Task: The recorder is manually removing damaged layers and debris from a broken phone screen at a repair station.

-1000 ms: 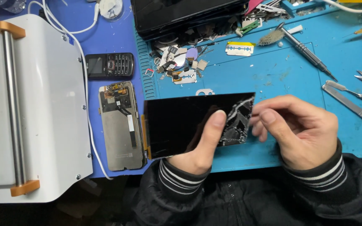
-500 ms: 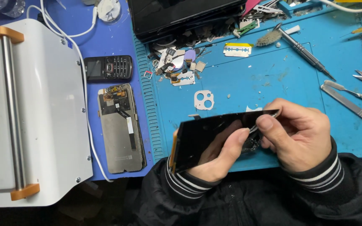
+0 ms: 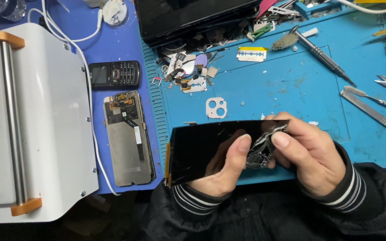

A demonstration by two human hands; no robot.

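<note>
Both hands pinch one cracked black screen panel [image 3: 206, 149]: left hand [image 3: 226, 167] thumb on top, right hand [image 3: 311, 156] gripping the shattered end (3 o'clock). Two phones [image 3: 115, 73] lie at 9 o'clock.

Even overhead light is flooding a repair bench [image 3: 291, 89], keeping the scene bright and largely sharp.

Soft, short shadows are falling beneath the hands and the tools, while the glossy black screen panel [image 3: 202, 147] is mirroring the left hand [image 3: 228, 165] and the white machine [image 3: 45, 111] at the left is showing a mild sheen. The dark sleeves at the bottom edge are sinking into near black, and lines are bowing slightly toward the corners.
</note>
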